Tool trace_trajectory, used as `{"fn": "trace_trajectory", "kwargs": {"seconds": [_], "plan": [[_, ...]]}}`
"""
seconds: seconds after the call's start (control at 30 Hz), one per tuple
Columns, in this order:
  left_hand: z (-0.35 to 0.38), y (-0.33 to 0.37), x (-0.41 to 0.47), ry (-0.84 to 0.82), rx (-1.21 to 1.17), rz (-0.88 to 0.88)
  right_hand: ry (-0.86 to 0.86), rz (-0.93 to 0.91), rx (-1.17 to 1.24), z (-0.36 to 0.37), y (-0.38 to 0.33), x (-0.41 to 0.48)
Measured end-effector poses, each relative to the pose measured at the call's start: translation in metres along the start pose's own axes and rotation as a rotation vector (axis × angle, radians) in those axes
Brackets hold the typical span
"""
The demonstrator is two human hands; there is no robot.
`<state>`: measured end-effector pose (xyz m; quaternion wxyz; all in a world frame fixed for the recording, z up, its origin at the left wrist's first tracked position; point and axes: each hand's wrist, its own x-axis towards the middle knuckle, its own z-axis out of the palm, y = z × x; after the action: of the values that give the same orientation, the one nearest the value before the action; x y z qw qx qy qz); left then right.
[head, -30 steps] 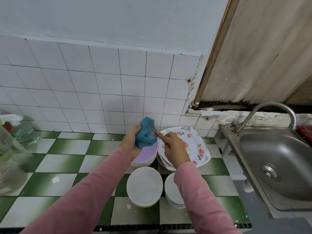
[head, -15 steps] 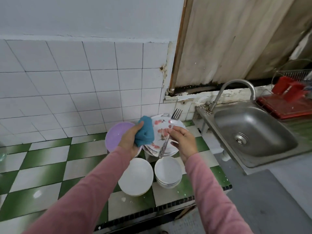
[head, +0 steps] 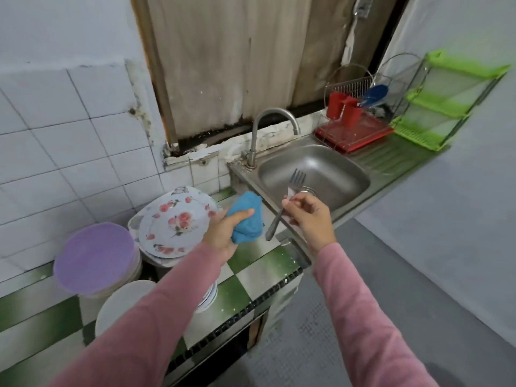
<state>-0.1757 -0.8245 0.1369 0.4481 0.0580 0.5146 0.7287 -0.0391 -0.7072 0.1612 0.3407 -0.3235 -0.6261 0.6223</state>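
Holding: right grip (head: 310,216) pinches the fork (head: 296,181) at its neck between thumb and forefinger, the other fingers loosely curled.
Fork: steel, tines up, handle slanting down-left; in the air over the sink's (head: 335,169) near rim, past the desk's (head: 251,275) right edge.
Left grip (head: 223,233): fingers wrapped round a bunched blue cloth (head: 248,219), just left of the fork's handle.
Arms: both stretched forward.

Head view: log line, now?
left hand grips crumpled blue cloth | right hand pinches silver metal fork, tines up | near stainless steel sink

Plates (head: 173,222) left of sink (head: 315,174)
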Motion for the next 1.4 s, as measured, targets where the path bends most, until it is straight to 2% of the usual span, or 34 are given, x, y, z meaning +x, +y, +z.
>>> {"fn": "trace_trajectory", "kwargs": {"seconds": [0.3,0.53,0.67,0.8,0.93,1.07,1.27,1.4], "plan": [[0.183,-0.054,0.071,-0.03,0.036,0.009,0.093,-0.071,-0.029,-0.169,-0.027,0.07],[0.275,-0.08,0.121,-0.036,0.049,0.029,0.14,-0.051,-0.035,-0.246,-0.031,0.134],[0.308,-0.075,0.157,-0.015,0.065,0.063,0.15,-0.043,-0.036,-0.263,-0.025,0.18],[0.341,-0.055,0.202,0.062,0.019,0.108,0.15,-0.156,-0.126,-0.273,-0.03,0.239],[0.362,-0.026,0.248,0.06,-0.002,0.172,0.176,-0.217,-0.1,-0.281,-0.049,0.302],[0.377,0.002,0.281,0.08,-0.018,0.256,0.129,-0.306,-0.081,-0.276,-0.069,0.352],[0.392,0.039,0.323,0.219,0.0,0.354,0.105,-0.498,-0.002,-0.257,-0.115,0.41],[0.4,0.062,0.351,0.279,0.015,0.417,0.069,-0.538,-0.031,-0.254,-0.13,0.452]]}}
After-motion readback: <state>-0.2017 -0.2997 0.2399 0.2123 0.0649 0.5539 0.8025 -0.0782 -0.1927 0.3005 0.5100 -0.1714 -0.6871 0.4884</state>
